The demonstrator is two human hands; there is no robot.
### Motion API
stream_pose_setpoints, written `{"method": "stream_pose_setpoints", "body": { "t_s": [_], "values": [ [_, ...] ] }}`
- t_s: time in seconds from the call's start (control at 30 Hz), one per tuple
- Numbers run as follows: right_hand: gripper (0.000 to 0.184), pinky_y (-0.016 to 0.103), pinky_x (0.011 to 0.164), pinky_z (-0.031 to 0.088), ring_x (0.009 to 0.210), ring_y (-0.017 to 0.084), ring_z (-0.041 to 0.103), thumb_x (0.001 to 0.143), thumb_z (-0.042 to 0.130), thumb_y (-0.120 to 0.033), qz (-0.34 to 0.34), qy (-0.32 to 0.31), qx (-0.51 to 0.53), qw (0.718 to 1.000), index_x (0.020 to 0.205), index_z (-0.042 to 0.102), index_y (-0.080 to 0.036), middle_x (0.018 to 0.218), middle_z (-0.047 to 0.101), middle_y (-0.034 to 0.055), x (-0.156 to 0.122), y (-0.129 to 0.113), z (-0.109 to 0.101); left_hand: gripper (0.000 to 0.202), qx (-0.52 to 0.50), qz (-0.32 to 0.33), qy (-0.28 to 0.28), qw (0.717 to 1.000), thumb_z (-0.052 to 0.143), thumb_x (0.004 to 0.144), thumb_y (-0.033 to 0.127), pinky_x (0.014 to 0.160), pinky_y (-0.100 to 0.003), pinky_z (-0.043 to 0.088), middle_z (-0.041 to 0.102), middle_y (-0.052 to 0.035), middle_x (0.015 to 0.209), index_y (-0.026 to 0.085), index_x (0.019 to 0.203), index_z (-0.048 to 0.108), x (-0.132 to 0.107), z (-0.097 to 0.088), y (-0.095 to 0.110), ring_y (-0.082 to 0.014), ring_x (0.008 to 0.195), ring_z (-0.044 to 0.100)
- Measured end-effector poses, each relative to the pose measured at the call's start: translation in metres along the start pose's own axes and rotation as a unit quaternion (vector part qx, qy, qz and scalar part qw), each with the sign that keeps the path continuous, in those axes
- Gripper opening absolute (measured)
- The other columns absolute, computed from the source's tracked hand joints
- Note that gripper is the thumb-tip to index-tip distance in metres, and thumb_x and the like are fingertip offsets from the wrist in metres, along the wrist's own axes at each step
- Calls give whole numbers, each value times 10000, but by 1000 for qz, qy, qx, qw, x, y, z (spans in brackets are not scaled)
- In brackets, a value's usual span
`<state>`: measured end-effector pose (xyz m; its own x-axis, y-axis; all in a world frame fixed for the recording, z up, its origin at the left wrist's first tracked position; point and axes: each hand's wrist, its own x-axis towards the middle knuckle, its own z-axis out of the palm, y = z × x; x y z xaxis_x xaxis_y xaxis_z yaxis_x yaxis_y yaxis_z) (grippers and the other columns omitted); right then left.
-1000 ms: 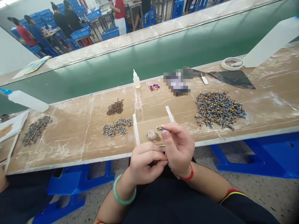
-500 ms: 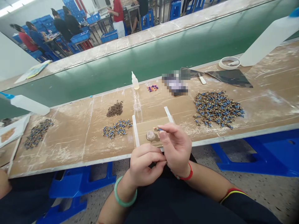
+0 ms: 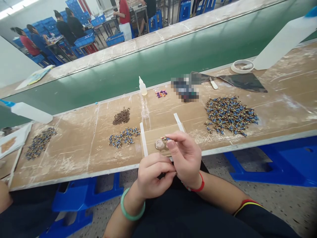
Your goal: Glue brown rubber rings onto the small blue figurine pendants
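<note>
This is a factory workshop where small pieces are handled in quantity. A long, scuffed brown desk (image 3: 74, 138) runs beside a green partition (image 3: 104, 79), and near-identical parts lie on it in bulk: heaps of blue-and-gold pieces (image 3: 231, 115) and a pile of brown discs (image 3: 121, 116). A squeeze bottle (image 3: 142, 87) and a roll of tape (image 3: 241, 71) are there too. Blue plastic stools (image 3: 277, 162) stand along the near side, on a speckled floor (image 3: 284, 205). Beyond the partition, several people (image 3: 125, 15) are at work tables, with blue crates (image 3: 84, 40) around them.
</note>
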<state>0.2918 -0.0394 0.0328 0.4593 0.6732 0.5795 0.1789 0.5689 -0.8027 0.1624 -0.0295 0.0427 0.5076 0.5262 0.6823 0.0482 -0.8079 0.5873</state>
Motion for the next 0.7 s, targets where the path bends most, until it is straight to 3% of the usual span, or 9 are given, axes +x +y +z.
{"method": "stream_pose_setpoints", "body": {
  "t_s": [0.23, 0.33, 0.43, 0.5, 0.57, 0.63, 0.7],
  "values": [
    [104, 268, 755, 587, 812, 140, 700, 1068, 643, -185, 5, -9, 1, 1000, 1075, 733, -236, 903, 724, 0, -3, 2, 0, 95, -17, -32, 13, 999, 698, 942, 123, 645, -220, 576, 749, -32, 788, 192, 888, 661, -3, 2, -1, -124, 652, 678],
    [104, 267, 772, 583, 851, 140, 708, 1088, 620, -191, 4, -16, 6, 1000, 1098, 705, -249, 944, 726, -3, -5, 1, 2, 166, -104, -76, 42, 991, 719, 996, 250, 632, -212, 562, 708, -19, 747, 192, 853, 659, -5, 5, -6, -114, 633, 649],
    [118, 283, 801, 576, 898, 149, 701, 1094, 583, -177, -35, -43, -21, 998, 1124, 662, -259, 973, 718, -3, 5, 6, -6, 266, -208, -127, 105, 964, 743, 1012, 360, 597, -196, 527, 673, -12, 726, 190, 826, 660, -8, 6, -11, -109, 637, 630],
    [107, 346, 895, 579, 968, 187, 693, 1084, 569, -180, -103, -77, -95, 987, 1108, 644, -252, 988, 729, 15, 22, 22, -23, 266, -244, -147, 138, 948, 774, 994, 370, 561, -184, 489, 665, -13, 728, 187, 826, 678, -11, 3, -13, -105, 634, 613],
    [86, 442, 1012, 566, 1077, 241, 689, 1063, 573, -197, -170, -113, -218, 954, 1052, 644, -244, 1066, 766, 44, 47, 48, -50, 247, -255, -154, 156, 942, 797, 975, 363, 547, -182, 473, 663, -15, 725, 186, 831, 699, -14, -2, -15, -108, 640, 609],
    [101, 526, 1111, 536, 1232, 294, 654, 1038, 549, -237, -148, -164, -361, 906, 1012, 647, -238, 1213, 768, 71, 77, 82, -83, 234, -254, -155, 163, 941, 808, 964, 351, 550, -186, 474, 662, -18, 720, 185, 830, 712, -17, -5, -17, -113, 644, 610],
    [108, 607, 1144, 511, 1291, 359, 624, 982, 558, -225, -104, -184, -414, 885, 954, 662, -216, 1206, 767, 119, 104, 115, -113, 231, -253, -155, 169, 940, 808, 963, 348, 554, -189, 476, 661, -19, 718, 184, 830, 715, -18, -7, -18, -114, 642, 607]
  ]
}}
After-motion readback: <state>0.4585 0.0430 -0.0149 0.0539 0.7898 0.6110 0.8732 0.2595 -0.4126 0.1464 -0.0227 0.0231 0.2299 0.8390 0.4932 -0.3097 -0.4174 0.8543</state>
